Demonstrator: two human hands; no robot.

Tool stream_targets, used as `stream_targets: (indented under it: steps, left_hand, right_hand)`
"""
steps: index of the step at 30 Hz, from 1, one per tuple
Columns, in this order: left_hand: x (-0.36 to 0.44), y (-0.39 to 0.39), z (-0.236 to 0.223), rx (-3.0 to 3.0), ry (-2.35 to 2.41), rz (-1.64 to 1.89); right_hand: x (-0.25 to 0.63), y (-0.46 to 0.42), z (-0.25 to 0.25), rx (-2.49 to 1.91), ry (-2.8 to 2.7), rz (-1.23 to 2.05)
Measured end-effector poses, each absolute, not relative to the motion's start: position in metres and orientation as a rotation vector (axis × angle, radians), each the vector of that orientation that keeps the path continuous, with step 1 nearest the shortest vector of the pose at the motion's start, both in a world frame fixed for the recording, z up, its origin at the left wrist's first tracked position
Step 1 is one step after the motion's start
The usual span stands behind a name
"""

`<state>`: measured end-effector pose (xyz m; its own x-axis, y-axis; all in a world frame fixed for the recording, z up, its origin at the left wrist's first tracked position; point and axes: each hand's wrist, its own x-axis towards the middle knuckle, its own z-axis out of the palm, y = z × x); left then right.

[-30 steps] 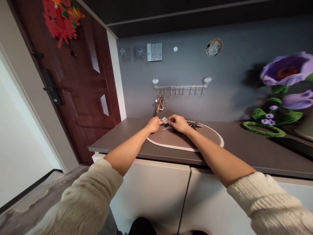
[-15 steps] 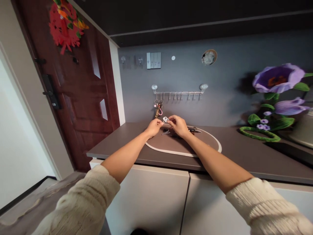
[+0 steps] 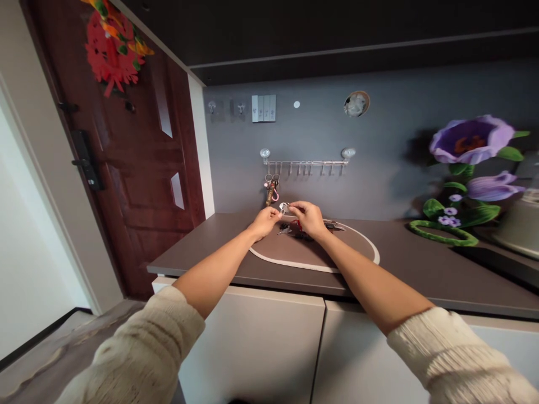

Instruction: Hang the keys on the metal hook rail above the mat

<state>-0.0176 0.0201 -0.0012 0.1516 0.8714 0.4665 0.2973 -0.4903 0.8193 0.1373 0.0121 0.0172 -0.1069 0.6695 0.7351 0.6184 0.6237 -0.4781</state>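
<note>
My left hand (image 3: 265,221) and my right hand (image 3: 309,217) meet above an oval brown mat (image 3: 353,249) with a pale rim. Between their fingertips is a small silvery key ring (image 3: 284,207), its details too small to make out. Both hands pinch it, one from each side. Several keys (image 3: 284,229) lie on the mat below, partly covered by my right hand, with something red and dark items among them. Just behind my left hand, keychains (image 3: 272,191) with a brown tag and a pink loop hang from a clear hook rail (image 3: 307,163).
The dark countertop (image 3: 189,241) sits over white cabinet doors (image 3: 252,342). To the right stand purple artificial flowers (image 3: 471,143) with a green looped base. A dark overhead cabinet (image 3: 337,33) spans the top. At the left is a dark red door (image 3: 147,168).
The view has shifted slightly. My hands stay together over the mat, and the key ring between the fingertips has turned a little. A red item now shows beneath my right hand.
</note>
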Motion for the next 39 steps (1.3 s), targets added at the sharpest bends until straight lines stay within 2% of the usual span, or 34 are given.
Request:
stream_targets:
  steps: [7,18,26,33,39]
  left_hand:
    - [-0.017,0.021,-0.002,1.897,1.096,1.326]
    - [-0.018,0.019,0.000,2.179,1.101,1.249]
    - [-0.019,0.026,-0.004,2.313,1.117,1.282]
    - [-0.024,0.031,-0.006,2.295,1.393,1.357]
    - [-0.024,0.025,-0.006,2.356,1.586,1.219]
  right_hand:
    - [0.142,0.015,0.018,-1.027,-1.737,0.056]
    - [0.141,0.024,0.016,-0.915,-1.655,0.403]
    - [0.143,0.020,0.020,-0.906,-1.647,0.538]
    - [0.147,0.023,0.022,-0.932,-1.595,0.522]
    - [0.145,0.036,0.036,-0.956,-1.517,0.504]
